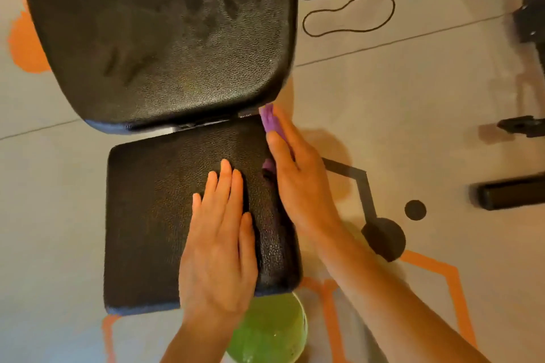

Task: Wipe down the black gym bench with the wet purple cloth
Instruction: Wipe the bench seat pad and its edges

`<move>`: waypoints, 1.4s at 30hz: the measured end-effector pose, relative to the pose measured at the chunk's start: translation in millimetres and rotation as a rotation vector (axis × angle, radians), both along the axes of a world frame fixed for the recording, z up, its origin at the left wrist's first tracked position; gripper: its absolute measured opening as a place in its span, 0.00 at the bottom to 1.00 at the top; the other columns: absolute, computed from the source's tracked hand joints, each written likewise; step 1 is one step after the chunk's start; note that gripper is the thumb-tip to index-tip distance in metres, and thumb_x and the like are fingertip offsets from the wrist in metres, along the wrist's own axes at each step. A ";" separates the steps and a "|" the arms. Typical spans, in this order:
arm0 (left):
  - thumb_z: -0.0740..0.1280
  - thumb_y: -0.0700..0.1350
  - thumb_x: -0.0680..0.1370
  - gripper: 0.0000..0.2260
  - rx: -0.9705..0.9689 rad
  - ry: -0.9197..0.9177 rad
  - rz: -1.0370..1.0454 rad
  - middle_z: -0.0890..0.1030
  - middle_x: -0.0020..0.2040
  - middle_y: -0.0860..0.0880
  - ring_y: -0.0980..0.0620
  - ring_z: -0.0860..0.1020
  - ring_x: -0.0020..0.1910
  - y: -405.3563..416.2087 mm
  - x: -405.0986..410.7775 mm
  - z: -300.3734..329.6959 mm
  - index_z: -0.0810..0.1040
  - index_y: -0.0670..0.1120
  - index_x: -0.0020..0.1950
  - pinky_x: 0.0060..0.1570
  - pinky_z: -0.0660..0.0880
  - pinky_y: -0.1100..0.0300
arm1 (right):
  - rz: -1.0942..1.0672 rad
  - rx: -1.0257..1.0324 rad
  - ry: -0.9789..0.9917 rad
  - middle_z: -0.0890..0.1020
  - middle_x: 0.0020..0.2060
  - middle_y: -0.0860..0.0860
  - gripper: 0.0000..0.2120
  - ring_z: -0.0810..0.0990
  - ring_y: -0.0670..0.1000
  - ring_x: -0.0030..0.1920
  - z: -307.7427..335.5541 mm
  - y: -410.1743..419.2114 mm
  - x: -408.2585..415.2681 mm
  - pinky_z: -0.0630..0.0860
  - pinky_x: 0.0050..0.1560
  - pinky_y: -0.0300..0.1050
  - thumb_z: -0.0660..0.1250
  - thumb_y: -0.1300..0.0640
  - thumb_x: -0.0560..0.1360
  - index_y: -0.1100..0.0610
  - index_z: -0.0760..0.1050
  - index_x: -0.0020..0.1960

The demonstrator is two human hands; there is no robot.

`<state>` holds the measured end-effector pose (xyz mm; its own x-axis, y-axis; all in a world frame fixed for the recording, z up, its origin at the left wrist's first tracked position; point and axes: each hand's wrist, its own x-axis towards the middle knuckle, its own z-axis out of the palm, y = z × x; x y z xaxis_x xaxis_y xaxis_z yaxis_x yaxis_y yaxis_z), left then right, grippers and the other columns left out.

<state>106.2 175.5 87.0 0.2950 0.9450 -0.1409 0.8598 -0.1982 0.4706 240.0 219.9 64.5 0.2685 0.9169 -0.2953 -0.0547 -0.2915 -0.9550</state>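
Observation:
The black gym bench has a small seat pad [153, 215] near me and a larger back pad [165, 26] beyond it, with damp streaks on the back pad. My left hand [219, 247] lies flat on the seat pad, fingers straight. My right hand [298, 183] presses the purple cloth [269, 119] against the seat pad's right side edge, near the gap between the pads. Most of the cloth is hidden under that hand; only its far end and a small patch by the thumb show.
A green bowl [271, 330] sits on the floor below the seat's near edge. The floor is grey with orange and black markings [383, 237]. Black equipment parts [510, 193] and a thin cable [351, 15] lie to the right and far right.

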 end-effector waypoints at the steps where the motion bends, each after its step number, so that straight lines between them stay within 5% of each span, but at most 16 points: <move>1: 0.50 0.47 0.84 0.23 0.017 0.009 -0.002 0.56 0.80 0.53 0.57 0.51 0.80 -0.1 -0.2 -0.9 0.57 0.47 0.79 0.78 0.44 0.62 | -0.030 -0.017 0.067 0.78 0.54 0.38 0.20 0.76 0.32 0.52 -2.1 4.4 -0.3 0.77 0.53 0.37 0.55 0.53 0.82 0.47 0.63 0.74; 3: 0.51 0.47 0.83 0.23 0.029 0.025 0.000 0.55 0.80 0.53 0.57 0.52 0.80 -1.5 -1.6 -2.5 0.57 0.47 0.79 0.77 0.45 0.62 | -0.041 -0.021 0.103 0.78 0.57 0.37 0.20 0.77 0.34 0.51 1.4 -29.4 -8.0 0.77 0.50 0.36 0.56 0.54 0.82 0.44 0.63 0.73; 5: 0.51 0.47 0.83 0.23 0.026 0.014 0.006 0.55 0.81 0.53 0.56 0.52 0.80 -1.0 -1.3 -4.1 0.58 0.46 0.79 0.78 0.46 0.61 | -0.034 0.017 0.111 0.72 0.66 0.32 0.20 0.73 0.33 0.61 14.5 -83.0 -16.7 0.75 0.55 0.31 0.56 0.54 0.82 0.41 0.63 0.73; 8: 0.51 0.47 0.83 0.23 0.017 0.008 0.008 0.56 0.81 0.52 0.54 0.52 0.80 0.2 1.1 -6.0 0.59 0.46 0.79 0.78 0.46 0.60 | -0.018 0.062 -0.002 0.73 0.60 0.26 0.18 0.72 0.29 0.59 7.4 -77.5 -10.5 0.71 0.57 0.27 0.56 0.53 0.82 0.40 0.67 0.70; 12: 0.50 0.46 0.83 0.23 0.013 0.028 0.011 0.56 0.81 0.54 0.54 0.53 0.80 -0.4 1.4 -5.1 0.60 0.46 0.79 0.78 0.46 0.60 | -0.099 -0.030 0.182 0.80 0.60 0.45 0.18 0.77 0.30 0.45 -18.0 6.6 3.3 0.75 0.44 0.29 0.55 0.55 0.82 0.51 0.68 0.71; 17: 0.51 0.46 0.83 0.23 0.041 0.027 -0.001 0.55 0.81 0.54 0.53 0.53 0.80 -0.5 0.9 -8.8 0.59 0.47 0.79 0.78 0.46 0.61 | 0.043 0.037 -0.033 0.65 0.72 0.36 0.21 0.68 0.38 0.69 7.2 -81.6 -17.4 0.73 0.64 0.43 0.56 0.51 0.82 0.43 0.60 0.74; 19: 0.51 0.47 0.83 0.23 0.052 0.036 -0.001 0.56 0.81 0.53 0.53 0.53 0.80 0.7 2.5 -10.4 0.59 0.46 0.79 0.78 0.46 0.61 | -0.042 0.047 0.023 0.72 0.68 0.39 0.19 0.78 0.43 0.59 -2.3 -56.1 -10.4 0.80 0.53 0.45 0.57 0.51 0.82 0.43 0.64 0.72; 22: 0.49 0.48 0.84 0.23 0.077 0.063 -0.005 0.56 0.81 0.53 0.54 0.53 0.80 0.6 4.0 -11.2 0.59 0.47 0.79 0.78 0.46 0.61 | -0.087 -0.061 0.198 0.80 0.61 0.50 0.17 0.78 0.33 0.44 -21.4 19.6 8.4 0.75 0.46 0.29 0.56 0.54 0.82 0.54 0.71 0.69; 24: 0.48 0.48 0.84 0.23 0.094 0.072 -0.015 0.55 0.81 0.53 0.54 0.52 0.80 -0.3 3.2 -13.0 0.58 0.47 0.79 0.78 0.45 0.61 | -0.107 -0.015 0.242 0.80 0.59 0.44 0.17 0.77 0.30 0.48 -25.5 11.2 7.9 0.74 0.51 0.28 0.56 0.53 0.82 0.52 0.70 0.70; 29: 0.49 0.48 0.84 0.23 0.121 0.043 -0.030 0.56 0.80 0.51 0.54 0.52 0.80 3.5 2.1 -17.8 0.60 0.45 0.79 0.78 0.46 0.59 | -0.225 -0.022 0.244 0.77 0.61 0.35 0.19 0.77 0.42 0.62 14.1 -121.2 -33.4 0.75 0.57 0.33 0.60 0.58 0.80 0.47 0.67 0.70; 32: 0.50 0.47 0.84 0.22 0.148 0.055 -0.016 0.58 0.80 0.50 0.53 0.53 0.80 2.5 2.2 -19.7 0.61 0.44 0.79 0.78 0.52 0.53 | -0.205 -0.072 0.212 0.81 0.54 0.36 0.18 0.79 0.38 0.56 11.5 -92.6 -25.9 0.77 0.53 0.36 0.60 0.54 0.80 0.44 0.70 0.69; 36: 0.49 0.47 0.84 0.22 0.156 0.007 -0.022 0.61 0.79 0.48 0.50 0.56 0.79 2.8 1.2 -19.5 0.62 0.44 0.78 0.76 0.59 0.47 | -0.118 0.028 0.104 0.79 0.42 0.36 0.16 0.80 0.35 0.42 -6.8 -33.7 -4.0 0.76 0.44 0.27 0.59 0.53 0.81 0.47 0.72 0.68; 39: 0.50 0.46 0.84 0.22 0.190 0.044 -0.034 0.63 0.78 0.45 0.47 0.59 0.78 0.5 -2.5 -18.4 0.63 0.42 0.77 0.76 0.57 0.48 | -0.147 -0.020 0.132 0.83 0.45 0.42 0.14 0.80 0.35 0.43 8.6 -75.4 -20.9 0.78 0.45 0.31 0.59 0.51 0.81 0.39 0.72 0.64; 42: 0.49 0.47 0.83 0.23 0.194 0.099 -0.045 0.62 0.78 0.45 0.47 0.58 0.78 1.6 -0.6 -15.3 0.63 0.42 0.77 0.76 0.51 0.52 | -0.221 -0.035 0.198 0.79 0.34 0.33 0.18 0.77 0.35 0.37 37.1 -136.9 -44.5 0.72 0.37 0.26 0.59 0.53 0.78 0.39 0.71 0.65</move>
